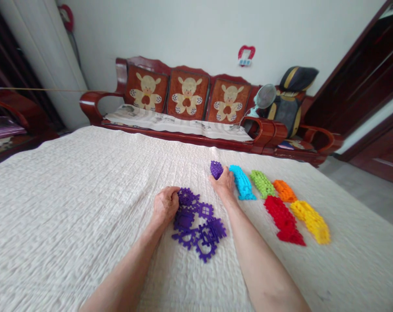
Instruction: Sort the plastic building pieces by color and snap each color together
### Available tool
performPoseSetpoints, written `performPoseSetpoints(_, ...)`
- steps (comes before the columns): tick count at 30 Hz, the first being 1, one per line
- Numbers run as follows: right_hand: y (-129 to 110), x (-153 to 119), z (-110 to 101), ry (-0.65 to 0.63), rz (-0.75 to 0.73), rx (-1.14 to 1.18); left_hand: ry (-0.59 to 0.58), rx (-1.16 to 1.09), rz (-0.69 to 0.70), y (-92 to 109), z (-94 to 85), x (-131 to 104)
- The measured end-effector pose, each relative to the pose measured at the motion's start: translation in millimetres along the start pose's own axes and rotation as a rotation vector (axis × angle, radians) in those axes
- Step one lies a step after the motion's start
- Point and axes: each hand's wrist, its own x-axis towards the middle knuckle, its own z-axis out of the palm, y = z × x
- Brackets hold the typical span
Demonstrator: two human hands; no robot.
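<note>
Loose flat purple interlocking toy pieces (184,220) with notched edges, some with window-like or round cutouts, lie in a spread heap in front of me. At the heap's upper left edge, my left hand (165,203) has its fingers curled in against a purple piece (187,197); the fingertips are partly hidden. Farther out, my right hand (225,183) grips a small row of purple pieces (216,168) standing packed together, with thumb and fingers around its near end. Just right of that hand lies a row of blue pieces (243,184).
Further right lie rows of green (263,184), orange (285,191), red (283,219) and yellow (311,221) pieces. Everything rests on a white quilted cover (86,216). Beyond its far edge stand a wooden sofa (186,136) and a small fan (265,96).
</note>
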Motion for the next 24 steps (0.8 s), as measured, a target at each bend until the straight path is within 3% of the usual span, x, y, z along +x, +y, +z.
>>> performPoseSetpoints(4,-3.7,-3.5,-8.0,0.019,0.003,0.012,-0.012,0.002,-0.007,0.8,-0.5,-0.3)
performPoseSetpoints(8,-4.6,-15.4,-27.9,0.086,-0.135,0.03,-0.023,0.012,-0.019,3.1,-1.8,-0.4)
performPoseSetpoints(10,-3.3,-27.1,-40.4,0.01,-0.214,0.09,-0.03,0.016,-0.032,4.2,-2.4,-0.4)
performPoseSetpoints(15,-2.7,-73.6,-67.4,-0.417,-0.325,0.174,-0.051,0.026,-0.039,6.7,-4.2,-1.0)
performPoseSetpoints(19,-8.9,-103.8,-74.2,-0.449,-0.343,0.029,-0.052,0.031,-0.04,8.1,-5.4,-1.8)
performPoseSetpoints(24,-14.5,-112.3,-70.9,-0.382,-0.324,-0.043,-0.053,0.033,-0.046,9.4,-5.6,-1.9)
